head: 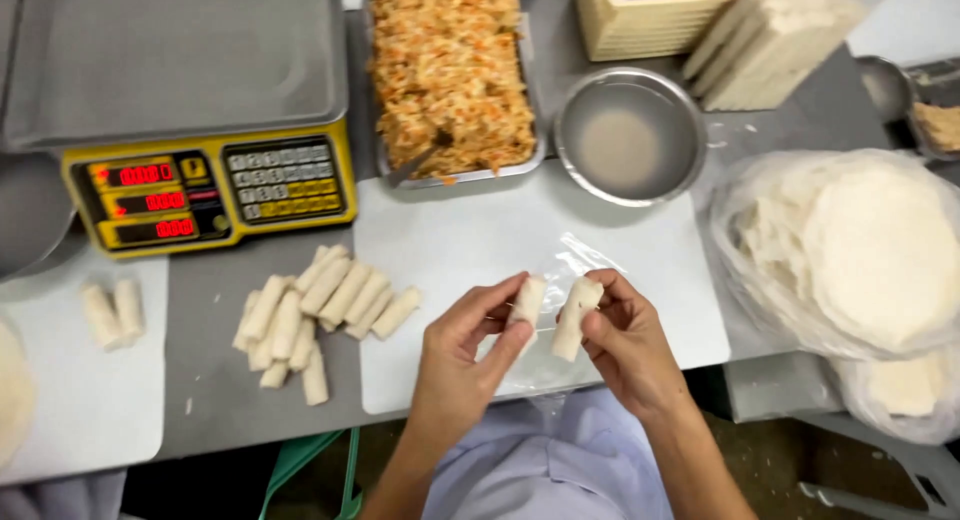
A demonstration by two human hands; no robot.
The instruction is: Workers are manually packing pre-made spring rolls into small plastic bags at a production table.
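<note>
My left hand (470, 345) pinches one small pale spring roll (527, 302) by its lower end. My right hand (625, 340) grips a second roll (573, 318) the same way. Both rolls stand nearly upright, side by side, a little above the white cutting board (660, 250). A thin clear wrapper sheet (570, 255) lies on the board under and behind the hands. A pile of several finished rolls (320, 315) lies to the left, half on the board's edge and half on the grey table.
A metal tray of shredded orange filling (450, 70) with a utensil sits behind the board, beside a metal bowl of cloudy liquid (628, 135). A yellow digital scale (190, 100) stands at back left. Bagged round wrappers (860, 250) lie at right. Two rolls (113, 313) rest on another board at left.
</note>
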